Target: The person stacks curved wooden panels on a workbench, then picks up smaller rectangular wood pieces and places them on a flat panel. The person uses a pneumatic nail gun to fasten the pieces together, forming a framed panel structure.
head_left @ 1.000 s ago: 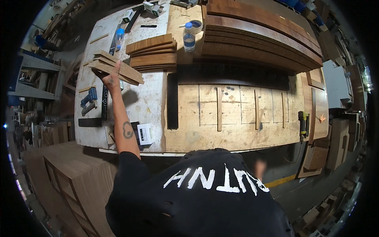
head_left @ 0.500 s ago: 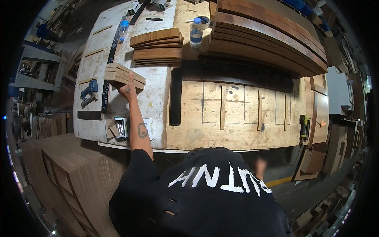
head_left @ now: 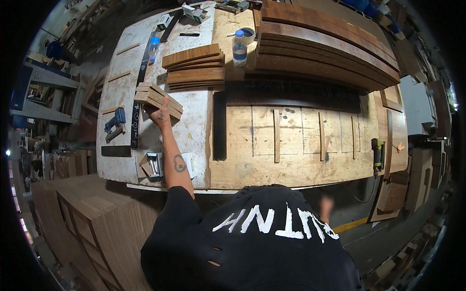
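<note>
My left hand [head_left: 161, 114] grips the near end of a stack of short, pale-edged particleboard strips [head_left: 151, 96] on the white part of the table, the thumb lying on top. Its other fingers are mostly hidden by the stack. Beyond it are two piles of short brown wooden boards [head_left: 196, 76]. A blue nail gun [head_left: 116, 124] lies to the left of the stack. Low at the right, off the table's near edge, my right hand [head_left: 326, 205] is blurred beside my black shirt, its fingers not distinguishable.
Long brown boards [head_left: 330, 41] are piled at the back right. Two water bottles [head_left: 239, 48] stand beyond the short boards. Thin wooden sticks [head_left: 276, 136] lie on the marked plywood [head_left: 238, 169]. A yellow-and-black tool [head_left: 377, 154] sits at the right edge; an open small box [head_left: 152, 165] lies near my left forearm.
The whole view has shifted slightly, so the table appears a little lower and further right. My left hand keeps its hold on the strips; my right hand remains low at the side.
</note>
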`<state>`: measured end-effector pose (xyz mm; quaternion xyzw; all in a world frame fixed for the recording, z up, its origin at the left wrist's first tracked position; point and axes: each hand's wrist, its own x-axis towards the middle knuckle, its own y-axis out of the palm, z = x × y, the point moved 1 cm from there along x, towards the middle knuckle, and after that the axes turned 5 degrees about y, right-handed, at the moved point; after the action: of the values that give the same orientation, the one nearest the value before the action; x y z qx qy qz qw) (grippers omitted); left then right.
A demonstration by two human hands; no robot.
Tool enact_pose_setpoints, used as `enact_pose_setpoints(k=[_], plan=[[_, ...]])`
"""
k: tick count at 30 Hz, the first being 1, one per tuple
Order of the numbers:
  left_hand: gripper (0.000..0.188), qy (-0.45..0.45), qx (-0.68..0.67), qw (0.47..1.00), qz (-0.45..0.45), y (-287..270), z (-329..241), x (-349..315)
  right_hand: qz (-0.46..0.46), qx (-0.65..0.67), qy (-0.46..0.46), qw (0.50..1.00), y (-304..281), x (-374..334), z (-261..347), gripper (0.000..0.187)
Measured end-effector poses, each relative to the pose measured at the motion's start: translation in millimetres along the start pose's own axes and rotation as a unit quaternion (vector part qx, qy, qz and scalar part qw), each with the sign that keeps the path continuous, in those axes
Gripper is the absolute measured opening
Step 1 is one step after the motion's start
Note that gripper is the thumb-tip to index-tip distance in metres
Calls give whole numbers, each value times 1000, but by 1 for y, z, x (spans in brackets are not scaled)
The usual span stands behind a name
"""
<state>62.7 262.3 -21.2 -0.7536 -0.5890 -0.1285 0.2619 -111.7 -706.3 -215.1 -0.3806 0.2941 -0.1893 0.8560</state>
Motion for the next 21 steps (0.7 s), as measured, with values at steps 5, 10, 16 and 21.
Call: enact_pose_setpoints(k=[5, 10, 16, 21], plan=[[70, -55, -92, 994, -27, -17, -58, 21, 19, 56, 118, 991, -8, -25, 32, 62], [75, 32, -38, 996, -71, -47, -89, 27, 29, 136, 227, 964, -16, -58, 100, 58], [88, -9, -112, 994, -13, -45, -66, -40, 30, 170, 179, 969, -3, -42, 118, 56], [89, -60, 5, 998, -1, -38, -86, -37, 27, 158, 166, 973, -9, -40, 123, 56]])
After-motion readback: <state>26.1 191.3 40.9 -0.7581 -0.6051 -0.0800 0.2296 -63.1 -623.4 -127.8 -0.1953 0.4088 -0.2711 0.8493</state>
